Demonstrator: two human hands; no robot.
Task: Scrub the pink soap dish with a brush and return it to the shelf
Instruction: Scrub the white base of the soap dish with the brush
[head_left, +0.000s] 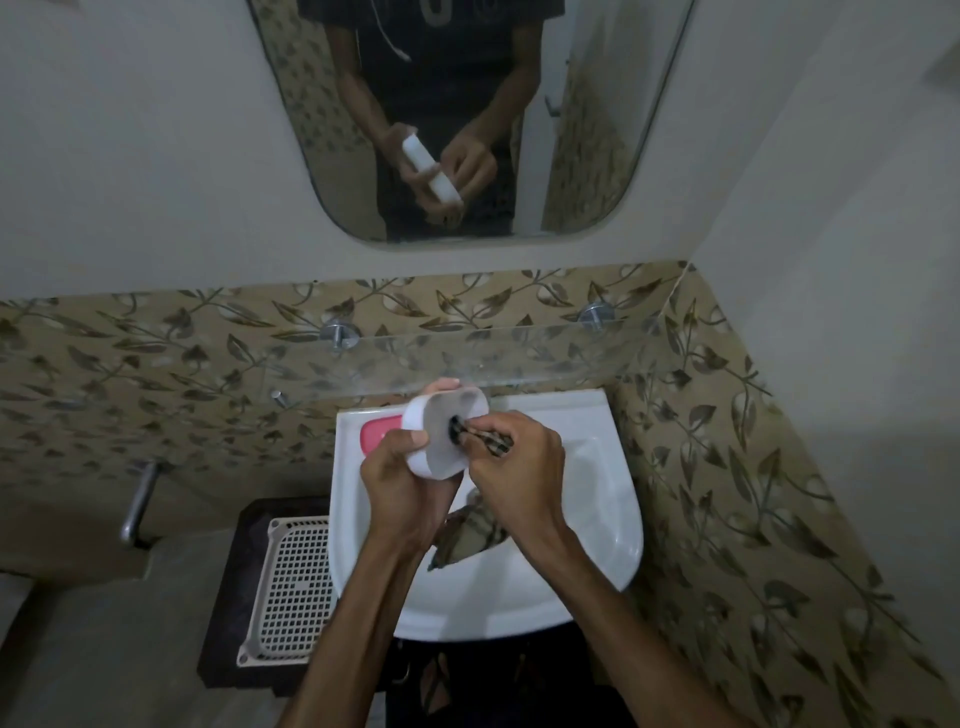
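A pale pink, oval soap dish (441, 436) is held up above a white washbasin (587, 467), tilted on its side so its hollow inside faces the viewer. It looks whitish in the dim light. A small brush (480, 438) with a dark, patterned handle points into the dish, its dark head pressed against the inner floor near the middle. Just behind the dish, a brighter pink lid-like piece (379, 430) lies flat on the basin's back left rim.

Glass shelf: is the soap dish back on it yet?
No, the left hand holds the soap dish over the sink while the right hand works the brush inside.
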